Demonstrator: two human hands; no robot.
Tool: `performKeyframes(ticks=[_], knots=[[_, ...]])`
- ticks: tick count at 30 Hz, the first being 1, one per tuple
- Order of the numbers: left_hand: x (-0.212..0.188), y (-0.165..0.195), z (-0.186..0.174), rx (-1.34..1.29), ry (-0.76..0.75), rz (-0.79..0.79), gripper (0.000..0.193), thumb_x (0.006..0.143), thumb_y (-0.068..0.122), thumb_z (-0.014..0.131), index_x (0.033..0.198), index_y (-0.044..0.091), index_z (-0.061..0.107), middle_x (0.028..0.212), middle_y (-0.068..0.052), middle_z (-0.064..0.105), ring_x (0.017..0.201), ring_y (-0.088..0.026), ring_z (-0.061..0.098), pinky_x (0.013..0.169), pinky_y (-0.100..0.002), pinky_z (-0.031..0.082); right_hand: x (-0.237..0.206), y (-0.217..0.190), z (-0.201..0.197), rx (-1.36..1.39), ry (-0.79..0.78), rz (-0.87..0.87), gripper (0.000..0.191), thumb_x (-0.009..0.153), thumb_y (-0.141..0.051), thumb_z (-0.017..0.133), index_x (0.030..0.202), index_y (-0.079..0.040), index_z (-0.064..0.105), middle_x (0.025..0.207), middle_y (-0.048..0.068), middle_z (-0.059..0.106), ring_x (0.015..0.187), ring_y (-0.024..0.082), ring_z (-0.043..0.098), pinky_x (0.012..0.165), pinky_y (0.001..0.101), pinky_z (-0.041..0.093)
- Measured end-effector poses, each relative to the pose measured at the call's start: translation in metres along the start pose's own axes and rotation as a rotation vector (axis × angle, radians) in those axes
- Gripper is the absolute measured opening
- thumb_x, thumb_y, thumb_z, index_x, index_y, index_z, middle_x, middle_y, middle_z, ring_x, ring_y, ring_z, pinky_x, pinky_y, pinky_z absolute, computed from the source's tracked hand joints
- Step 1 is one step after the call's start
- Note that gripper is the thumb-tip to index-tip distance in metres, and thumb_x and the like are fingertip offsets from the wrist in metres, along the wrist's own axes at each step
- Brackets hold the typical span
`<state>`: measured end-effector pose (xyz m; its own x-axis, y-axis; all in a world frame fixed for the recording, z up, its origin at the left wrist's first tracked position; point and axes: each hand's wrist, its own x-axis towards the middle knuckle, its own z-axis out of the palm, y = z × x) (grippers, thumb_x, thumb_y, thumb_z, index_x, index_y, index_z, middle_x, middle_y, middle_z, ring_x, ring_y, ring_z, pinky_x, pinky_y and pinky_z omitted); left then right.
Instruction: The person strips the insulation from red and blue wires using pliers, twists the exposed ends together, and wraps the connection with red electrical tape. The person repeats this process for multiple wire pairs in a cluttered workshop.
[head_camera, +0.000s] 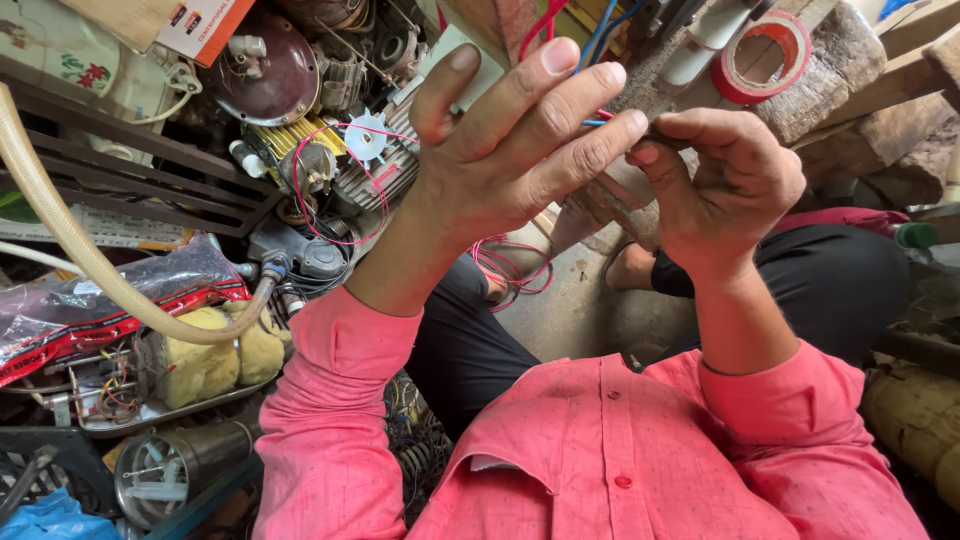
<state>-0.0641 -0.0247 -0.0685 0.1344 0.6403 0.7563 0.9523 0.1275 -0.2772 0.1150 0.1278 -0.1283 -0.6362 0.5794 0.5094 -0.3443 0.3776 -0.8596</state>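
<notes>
Both hands up in front of me, fingertips meeting. Right hand (725, 190) pinches a small dark piece (668, 131) between thumb and forefinger. Left hand (520, 135) open, fingers spread, tips touching that piece. Red tape roll (762, 55) just above right hand; beige hose (80, 255) well left.

The person wears a pink shirt (620, 450) with a fine dotted pattern, a buttoned placket down the front and long sleeves pushed up above the wrists. Dark trousers (830, 280) cover the legs. Both hands (520, 140) are bare, without rings or a watch.
</notes>
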Motion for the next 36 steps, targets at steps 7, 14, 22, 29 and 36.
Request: performKeyframes(ticks=[7,14,22,29,36], knots=[[0.001,0.0,-0.002,-0.013,-0.008,0.004,0.02,0.114,0.031,0.062,0.133,0.031,0.067,0.14,0.008,0.065,0.138,-0.013,0.049,0.122,-0.044,0.017,0.008,-0.014,0.004,0.011,-0.032,0.101,0.025,0.118,-0.015,0.066,0.113,0.009,0.069,0.093,0.01,0.073,0.077,0.011,0.069,0.07,0.0208,0.055],[0.001,0.002,-0.004,0.004,-0.028,-0.008,0.022,0.112,0.03,0.062,0.133,0.03,0.069,0.14,0.009,0.065,0.139,-0.013,0.049,0.122,-0.043,0.016,0.019,-0.03,0.007,0.488,-0.028,0.41,0.022,0.112,-0.017,0.067,0.117,0.004,0.064,0.102,0.01,0.072,0.085,0.012,0.071,0.07,0.0219,0.056],[-0.001,0.002,0.003,0.018,0.015,-0.011,0.024,0.112,0.027,0.065,0.136,0.029,0.071,0.14,0.008,0.065,0.138,-0.013,0.049,0.121,-0.044,0.02,0.022,-0.04,0.013,-0.113,-0.028,0.028,0.019,0.098,0.004,0.076,0.114,0.005,0.067,0.108,0.012,0.065,0.098,0.017,0.066,0.085,0.0251,0.056],[0.002,0.008,-0.007,-0.022,-0.031,-0.063,0.023,0.109,0.027,0.067,0.13,0.029,0.074,0.139,0.011,0.066,0.133,-0.011,0.054,0.122,-0.043,0.019,0.033,-0.026,0.007,-0.536,0.008,-0.404,0.024,0.086,0.003,0.085,0.104,-0.006,0.073,0.096,0.011,0.071,0.084,0.025,0.072,0.074,0.0335,0.058],[0.001,0.01,-0.005,-0.055,-0.012,-0.113,0.019,0.106,0.027,0.074,0.124,0.033,0.077,0.131,0.016,0.068,0.13,-0.011,0.049,0.118,-0.043,0.021,0.05,-0.018,0.005,-0.502,-0.057,-0.638,0.024,0.085,0.001,0.083,0.105,0.0,0.07,0.093,0.013,0.07,0.08,0.026,0.071,0.068,0.0342,0.057]])
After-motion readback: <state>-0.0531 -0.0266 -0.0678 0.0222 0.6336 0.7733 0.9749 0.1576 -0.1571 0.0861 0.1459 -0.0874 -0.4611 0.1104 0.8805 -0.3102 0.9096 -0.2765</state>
